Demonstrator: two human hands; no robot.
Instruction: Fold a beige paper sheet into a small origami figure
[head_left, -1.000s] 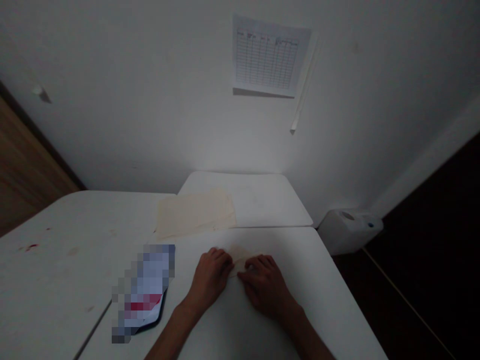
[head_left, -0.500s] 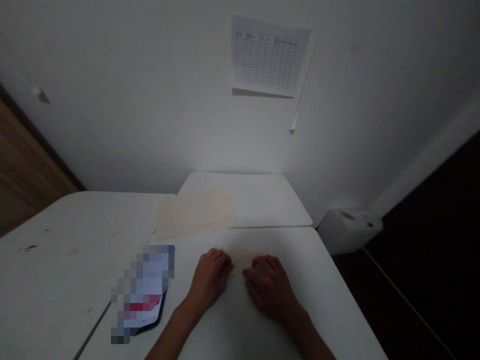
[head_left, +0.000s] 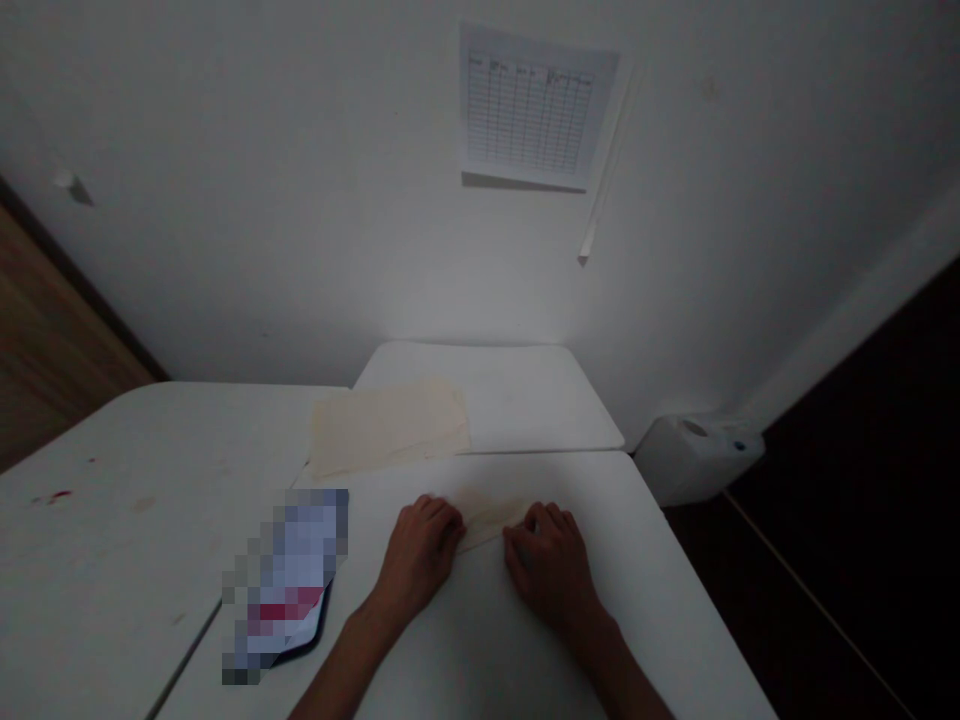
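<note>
In the head view, a person's bare hands meet a small, thin beige sheet (head_left: 486, 517) on a white tabletop (head_left: 652, 590), the creased piece spanning the gap between the 2 sets of fingertips. The left hand (head_left: 425, 540) sits at the sheet's left end, fingers curled inward and thumb drawn close to them; the right hand (head_left: 553, 562) mirrors it at the right end, its thumb and forefinger near each other at the edge. Both grips look nearly closed, but whether either pinches the sheet or only presses it down cannot be told. The sheet's middle lies exposed between the hands, its far edge just beyond the fingertips. Farther back and to the left, a larger beige sheet (head_left: 386, 430) lies flat. A phone-like object (head_left: 304, 560), partly blurred out, rests left of the left hand. A printed chart (head_left: 529, 115) hangs on the wall (head_left: 300, 200) above.
</note>
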